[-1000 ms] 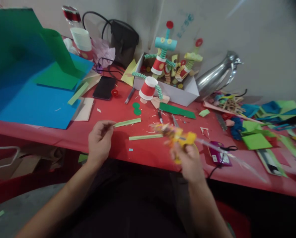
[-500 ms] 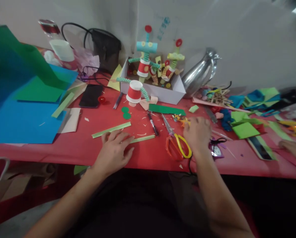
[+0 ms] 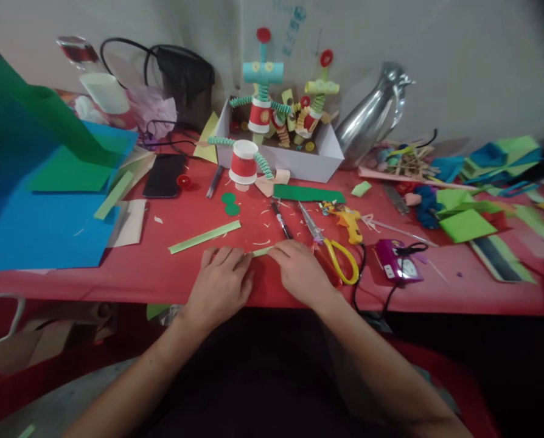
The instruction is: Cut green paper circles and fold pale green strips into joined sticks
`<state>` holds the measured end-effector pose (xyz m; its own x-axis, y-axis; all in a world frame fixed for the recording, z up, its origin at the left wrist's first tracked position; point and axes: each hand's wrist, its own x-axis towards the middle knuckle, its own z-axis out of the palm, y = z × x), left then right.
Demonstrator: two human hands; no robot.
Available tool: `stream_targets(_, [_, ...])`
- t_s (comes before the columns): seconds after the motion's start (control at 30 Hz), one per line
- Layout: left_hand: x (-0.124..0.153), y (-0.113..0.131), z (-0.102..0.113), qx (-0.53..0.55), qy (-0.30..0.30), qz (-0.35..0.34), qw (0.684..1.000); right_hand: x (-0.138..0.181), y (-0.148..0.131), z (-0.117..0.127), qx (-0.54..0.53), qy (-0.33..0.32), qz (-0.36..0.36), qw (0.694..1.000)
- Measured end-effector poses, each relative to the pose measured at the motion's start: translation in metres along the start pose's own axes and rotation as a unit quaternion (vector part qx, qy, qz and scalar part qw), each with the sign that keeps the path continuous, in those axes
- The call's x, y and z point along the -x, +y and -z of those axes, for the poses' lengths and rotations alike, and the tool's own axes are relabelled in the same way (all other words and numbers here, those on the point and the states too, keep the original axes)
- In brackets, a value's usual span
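Observation:
My left hand (image 3: 221, 281) rests at the table's front with fingers curled down over the left end of a light green paper strip (image 3: 261, 251). At its right end, the fingertips of my right hand (image 3: 303, 272) pinch the same strip. Only a short middle piece of it shows between the hands. A second light green paper strip (image 3: 205, 236) lies just beyond my left hand. Scissors (image 3: 345, 261) with yellow and orange handles lie partly behind my right hand, beside a black marker (image 3: 281, 219). Farther right is a yellow hot glue gun (image 3: 350, 222).
A red paper cup figure (image 3: 243, 163) with folded green arms stands before a white box (image 3: 299, 160) of similar figures. A metal jug (image 3: 372, 115) leans behind. Blue paper (image 3: 48, 237), a phone (image 3: 163, 176), a purple device (image 3: 397, 261) and a dark green strip (image 3: 308, 193) lie around.
My right hand has left the glue gun and moved left to the paper strip by my left hand. The person's hand at the far right is out of view.

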<state>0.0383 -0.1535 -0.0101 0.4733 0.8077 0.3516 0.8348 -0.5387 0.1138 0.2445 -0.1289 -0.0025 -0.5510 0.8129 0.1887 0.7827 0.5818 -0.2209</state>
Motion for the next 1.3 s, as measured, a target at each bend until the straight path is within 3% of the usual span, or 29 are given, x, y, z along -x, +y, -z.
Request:
stream_targets(0.6, [-0.002, 0.003, 0.009, 0.004, -0.044, 0.027, 0.999, -0.011, -0.019, 0.0, -0.007, -0.019, 0.001, 1.0])
stream_targets(0.87, [0.012, -0.017, 0.018, 0.053, -0.003, 0.031, 0.998, -0.006, -0.011, 0.004, -0.004, -0.017, -0.022, 1.0])
stream_targets(1.0, [0.023, -0.041, 0.036, 0.059, 0.113, 0.121, 0.984, -0.004, -0.014, 0.004, -0.021, 0.026, -0.033, 0.999])
stream_targets(1.07, [0.028, -0.045, 0.038, 0.049, 0.137, 0.152, 0.978, -0.007, -0.021, 0.001, -0.033, 0.045, -0.019, 0.998])
stream_targets(1.3, [0.026, -0.016, 0.015, 0.026, 0.036, 0.052, 0.998, -0.018, -0.042, -0.011, -0.037, -0.005, 0.022, 0.999])
